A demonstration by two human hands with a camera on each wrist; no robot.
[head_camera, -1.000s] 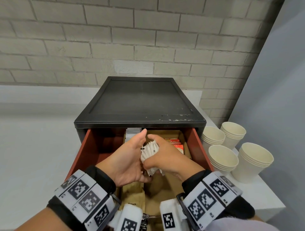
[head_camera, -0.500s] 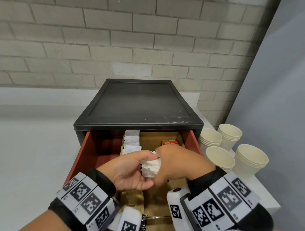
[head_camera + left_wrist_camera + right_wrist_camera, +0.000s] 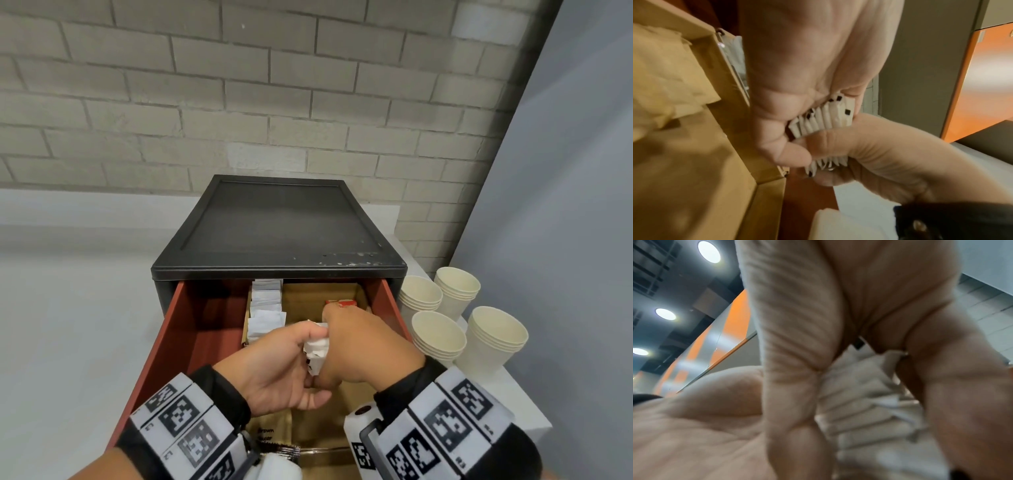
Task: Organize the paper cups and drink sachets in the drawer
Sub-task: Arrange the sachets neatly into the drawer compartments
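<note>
Your left hand (image 3: 281,366) and right hand (image 3: 363,346) both curl their fingers around a bundle of white sachets (image 3: 317,347), held upright over the open drawer (image 3: 191,329), cups (image 3: 438,334) at three o'clock. Only your left wrist view shows the sachets' fanned edges.

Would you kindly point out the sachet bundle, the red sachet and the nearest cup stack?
sachet bundle (image 3: 317,346): head view, white edges between both hands.
red sachet (image 3: 340,303): head view, top face.
nearest cup stack (image 3: 493,346): head view, outer wall.

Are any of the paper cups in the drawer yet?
No: all four stacks of paper cups stand on the counter to the right of the drawer, which shows only sachets and a cardboard insert.
</note>
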